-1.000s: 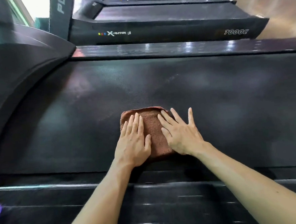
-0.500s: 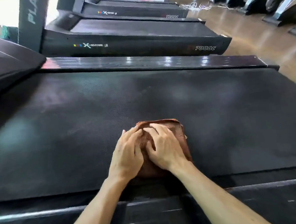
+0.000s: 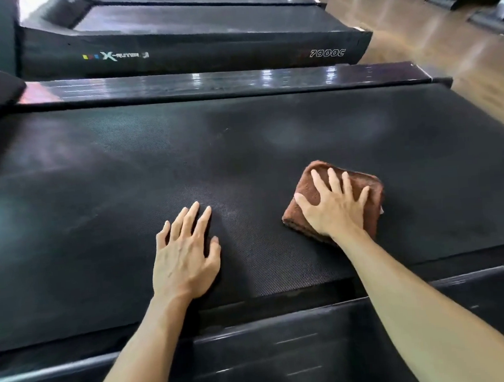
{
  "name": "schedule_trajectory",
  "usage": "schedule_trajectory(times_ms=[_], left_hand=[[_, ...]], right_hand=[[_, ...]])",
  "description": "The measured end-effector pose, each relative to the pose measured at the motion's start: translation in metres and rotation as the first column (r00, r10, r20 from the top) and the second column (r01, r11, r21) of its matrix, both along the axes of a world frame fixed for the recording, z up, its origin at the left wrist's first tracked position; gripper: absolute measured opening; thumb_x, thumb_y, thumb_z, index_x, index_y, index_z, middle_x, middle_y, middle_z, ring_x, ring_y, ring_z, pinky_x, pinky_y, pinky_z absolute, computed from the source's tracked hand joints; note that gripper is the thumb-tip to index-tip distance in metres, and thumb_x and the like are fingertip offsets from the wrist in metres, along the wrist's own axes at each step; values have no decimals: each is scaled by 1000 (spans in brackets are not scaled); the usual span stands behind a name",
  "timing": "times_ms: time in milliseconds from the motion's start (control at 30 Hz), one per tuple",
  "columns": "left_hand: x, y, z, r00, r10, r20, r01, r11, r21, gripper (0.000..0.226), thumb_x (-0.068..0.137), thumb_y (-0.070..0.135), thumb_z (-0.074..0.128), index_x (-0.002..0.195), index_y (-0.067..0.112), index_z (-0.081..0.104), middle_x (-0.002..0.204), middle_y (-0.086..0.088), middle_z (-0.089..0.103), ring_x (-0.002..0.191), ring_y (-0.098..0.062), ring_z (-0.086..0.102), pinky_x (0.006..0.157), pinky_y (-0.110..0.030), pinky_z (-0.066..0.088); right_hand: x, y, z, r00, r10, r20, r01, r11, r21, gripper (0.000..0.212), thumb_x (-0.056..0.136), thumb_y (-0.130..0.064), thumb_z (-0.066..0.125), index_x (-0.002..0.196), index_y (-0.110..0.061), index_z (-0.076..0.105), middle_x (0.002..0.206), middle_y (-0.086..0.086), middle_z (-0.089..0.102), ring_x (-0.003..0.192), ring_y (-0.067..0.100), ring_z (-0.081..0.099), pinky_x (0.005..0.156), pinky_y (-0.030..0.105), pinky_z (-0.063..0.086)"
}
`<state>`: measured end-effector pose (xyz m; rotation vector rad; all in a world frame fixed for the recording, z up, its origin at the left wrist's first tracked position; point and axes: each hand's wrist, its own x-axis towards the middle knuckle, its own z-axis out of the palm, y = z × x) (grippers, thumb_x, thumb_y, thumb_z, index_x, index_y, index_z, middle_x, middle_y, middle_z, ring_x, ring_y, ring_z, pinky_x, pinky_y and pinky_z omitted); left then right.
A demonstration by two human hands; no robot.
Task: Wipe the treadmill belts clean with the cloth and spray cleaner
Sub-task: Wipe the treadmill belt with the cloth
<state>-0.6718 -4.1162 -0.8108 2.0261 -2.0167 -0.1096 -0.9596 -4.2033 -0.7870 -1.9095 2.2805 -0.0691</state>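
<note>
- Head view: black textured treadmill belt [image 3: 242, 149] fills the middle of the frame, running left to right across the picture.
- Cloth [image 3: 367, 188]: brown, folded to a thick pad, lying flat on the belt right of centre, nearer the near edge than the far one.
- Right hand [image 3: 333, 204]: palm down on top of the cloth, fingers straight and spread, pressing it against the belt. No curl round the fabric; cloth edges show beyond the fingertips and on both sides.
- Left hand [image 3: 186, 255]: palm down directly on the bare belt, left of the cloth and apart from it. Fingers extended, slightly fanned, thumb out to the right; holds nothing.
- Both forearms are bare and enter from the bottom edge, crossing the near side rail [image 3: 299, 336], which is dark and glossy.
- Belt surface shows faint paler, hazy patches, one left of the left hand and others toward the far right; cannot tell whether damp or dust.
- Far side rail [image 3: 222, 82]: glossy black strip bordering the belt, with bright reflections.
- Second treadmill [image 3: 192, 40] stands parallel behind it, its side panel lettered "X-RUNNER" and "7000C"; a third deck shows at the top edge.
- Wooden floor [image 3: 443, 43], brown and shiny, at upper right.
- Spray bottle: not located in this view.
</note>
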Motion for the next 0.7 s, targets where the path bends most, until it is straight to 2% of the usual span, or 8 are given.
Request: schedule_trajectory(times_ms=[67,200,267,400,467,567,633,700], left_hand=[[0,-1,1,1000,0,5,0,1000,10,72,90,55,21,158,34,31,168,8,22,156,-12,14,125,-41,11],[0,-1,4,1000,3,14,-3,1000,10,72,90,56,22,157,34,32,167,8,24,156,-14,16,124,-40,12],[0,-1,5,1000,4,19,-4,1000,12,71,91,55,23,157,33,32,167,8,25,155,-14,17,123,-40,13],[-1,-2,3,1000,7,26,-8,1000,14,67,92,52,29,156,32,35,166,7,27,154,-16,19,121,-40,15],[-1,-1,3,999,13,31,-13,1000,18,67,92,51,30,156,32,35,166,7,28,154,-17,20,120,-41,15],[0,-1,3,999,8,31,-9,1000,16,68,91,52,28,155,32,36,165,6,29,153,-18,21,119,-41,16],[-1,-1,4,1000,6,30,-6,1000,17,67,91,52,29,155,31,36,165,6,30,153,-18,22,118,-42,18],[0,-1,5,1000,1,25,-1,1000,19,66,92,52,30,154,31,37,165,6,29,153,-19,22,118,-43,18]], right_hand=[[17,4,2,991,130,-17,-129,992,4,78,94,-80,23,163,-47,9,175,-4,2,160,26,-4,123,67,-5],[12,85,-2,901,433,-25,-433,901,-24,78,89,-84,18,161,-55,9,174,-11,1,161,20,-5,125,63,-5],[-24,93,-2,904,424,-46,-425,905,-11,79,85,-87,16,159,-58,11,174,-15,3,160,16,-5,125,62,-2],[-67,37,2,992,123,-40,-123,992,4,89,78,-91,9,159,-55,16,174,-11,8,160,17,0,125,63,0],[-51,19,1,996,73,-52,-72,997,26,89,81,-90,10,161,-51,12,175,-7,4,161,22,-1,123,67,-2],[1,38,2,974,226,-28,-226,974,0,93,80,-94,14,162,-50,9,175,-4,0,160,27,-4,122,69,-5],[29,74,2,914,406,-27,-406,914,-5,100,75,-99,14,162,-50,9,175,-4,-1,160,27,-5,122,68,-8],[32,99,2,858,511,-40,-511,859,8,107,70,-104,10,163,-50,8,175,-5,-1,161,26,-7,122,69,-7]])
